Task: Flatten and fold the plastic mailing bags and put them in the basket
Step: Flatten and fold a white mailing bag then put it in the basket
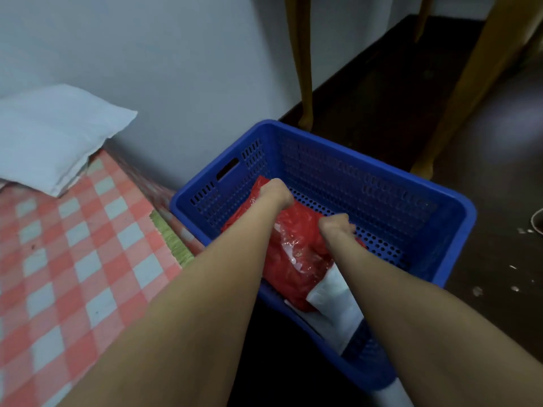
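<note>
Our two bare forearms (191, 304) filled the foreground and ran down into the blue perforated plastic basket (352, 171), which stood on the dark floor just beside the bed with its red-and-white checked bedsheet (73, 245) and white pillow (53, 133).

Inside the basket, the crinkled red plastic mailing bag (296, 259) lay on top of folded white plastic bags (332, 292) at the near end. Our left hand (276, 192) held the red bag's far corner. Our right hand (336, 226) held its right edge. Both hands showed only their backs, with the knuckles bent and the fingers curled down into the plastic. The fingertips themselves were hidden, so we could not tell how much film each hand had gathered.

We judged the bag to be very light, thin and limp, with a glossy film that would slide under the fingers and spring back out of its folds if let go loosely. Hard creasing would not hurt it. We thought the best hold was at the corners and folded edges, pinching all the layers together, then pressing it flat against the white bags below. The red plastic sat under and between our two hands, bunched up against the palms.
</note>
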The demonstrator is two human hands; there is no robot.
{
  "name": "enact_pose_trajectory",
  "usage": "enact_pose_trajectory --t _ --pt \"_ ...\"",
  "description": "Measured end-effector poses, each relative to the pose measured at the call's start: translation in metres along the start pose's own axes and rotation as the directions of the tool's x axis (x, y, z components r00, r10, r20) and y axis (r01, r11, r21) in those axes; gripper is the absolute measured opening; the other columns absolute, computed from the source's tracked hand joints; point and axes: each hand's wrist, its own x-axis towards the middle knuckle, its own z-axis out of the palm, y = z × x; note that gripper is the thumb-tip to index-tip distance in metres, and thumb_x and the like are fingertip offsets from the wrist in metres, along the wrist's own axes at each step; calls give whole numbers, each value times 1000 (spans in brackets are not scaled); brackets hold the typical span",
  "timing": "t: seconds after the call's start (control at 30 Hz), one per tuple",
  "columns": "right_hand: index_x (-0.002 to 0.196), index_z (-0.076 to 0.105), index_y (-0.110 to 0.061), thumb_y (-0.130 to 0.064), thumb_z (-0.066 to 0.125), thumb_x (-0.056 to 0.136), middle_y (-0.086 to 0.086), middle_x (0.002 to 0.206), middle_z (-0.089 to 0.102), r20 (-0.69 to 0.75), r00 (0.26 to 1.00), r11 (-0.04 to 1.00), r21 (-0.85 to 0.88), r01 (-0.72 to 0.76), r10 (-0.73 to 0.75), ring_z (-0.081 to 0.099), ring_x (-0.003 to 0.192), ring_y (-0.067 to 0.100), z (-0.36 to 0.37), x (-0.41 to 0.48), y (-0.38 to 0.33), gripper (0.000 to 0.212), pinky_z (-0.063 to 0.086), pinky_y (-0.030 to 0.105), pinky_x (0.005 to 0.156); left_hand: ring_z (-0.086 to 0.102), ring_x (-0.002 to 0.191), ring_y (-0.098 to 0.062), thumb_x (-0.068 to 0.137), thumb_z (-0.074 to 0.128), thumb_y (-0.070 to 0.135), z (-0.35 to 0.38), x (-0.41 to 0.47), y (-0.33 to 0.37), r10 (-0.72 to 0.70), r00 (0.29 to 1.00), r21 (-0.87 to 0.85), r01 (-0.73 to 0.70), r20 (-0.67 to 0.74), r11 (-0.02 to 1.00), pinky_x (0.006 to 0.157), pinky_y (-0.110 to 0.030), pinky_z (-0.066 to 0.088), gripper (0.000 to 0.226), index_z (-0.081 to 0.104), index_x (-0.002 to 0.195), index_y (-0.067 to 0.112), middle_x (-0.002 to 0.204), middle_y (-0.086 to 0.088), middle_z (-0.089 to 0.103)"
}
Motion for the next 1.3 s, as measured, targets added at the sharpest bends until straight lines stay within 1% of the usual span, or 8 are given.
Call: enact_pose_trajectory --t 0.13,0.37,0.53,0.7,0.97,1.13,1.23,1.3 --pt "143 32 -7 -22 52 93 20 148 28 20 973 972 -38 233 -232 33 132 38 -10 -52 -58 56 34 47 104 63 94 -29 93 44 3 -55 -29 -22 20 985 -105 -38 -169 994 74 -33 50 18 61 100 0 109 -20 62" --pt "143 36 -11 -20 48 94 18 148 31 63 865 864 -49 502 -499 35 132 37 19 -154 -138 51 36 41 104 52 124 -30 90 45 -1 -134 -83 -103 -84 881 -331 -84 -465 940 101 -33 39 36 59 123 1 131 -17 57" --pt "142 39 -13 -18 46 94 19 146 33 141 762 761 -70 645 -632 36 132 37 65 -230 -168 49 35 39 106 57 115 -31 83 44 -5 -166 -116 -177 -193 785 -418 -91 -589 904 94 -32 44 26 67 92 6 119 -19 63" --pt "141 41 -16 -27 57 91 17 143 37 265 645 659 -45 751 -717 41 130 35 116 -286 -185 54 38 38 104 51 123 -28 86 47 1 -181 -128 -254 -335 728 -534 -50 -598 844 99 -29 38 39 58 123 4 129 -14 58" --pt "141 42 -19 -20 52 89 5 141 43 452 382 301 -243 922 -806 35 132 31 184 -318 -195 53 41 37 100 56 111 -25 85 63 17 -196 -108 -328 -469 785 -880 -194 -405 434 97 -36 47 52 47 134 10 123 -5 56" --pt "135 51 -22 -15 46 90 3 132 53 444 357 217 -336 917 -822 34 131 28 198 -319 -201 46 41 36 98 63 88 -26 81 65 13 -198 -81 -335 -426 869 -966 -252 -251 55 84 -34 50 18 68 98 13 95 -10 66" --pt "134 53 -25 -10 44 90 4 131 55 440 342 217 -309 926 -830 37 130 26 192 -314 -204 47 41 35 99 52 62 -21 81 63 5 -198 -75 -330 -414 881 -968 -249 -228 3 64 -29 46 16 59 68 12 65 -6 50" --pt "134 53 -24 -11 41 92 4 134 54 411 319 208 -291 934 -854 36 131 26 187 -312 -207 45 39 36 100 60 72 -23 80 66 0 -199 -76 -328 -421 853 -945 -323 -309 39 72 -32 50 11 65 91 -2 75 -10 59"
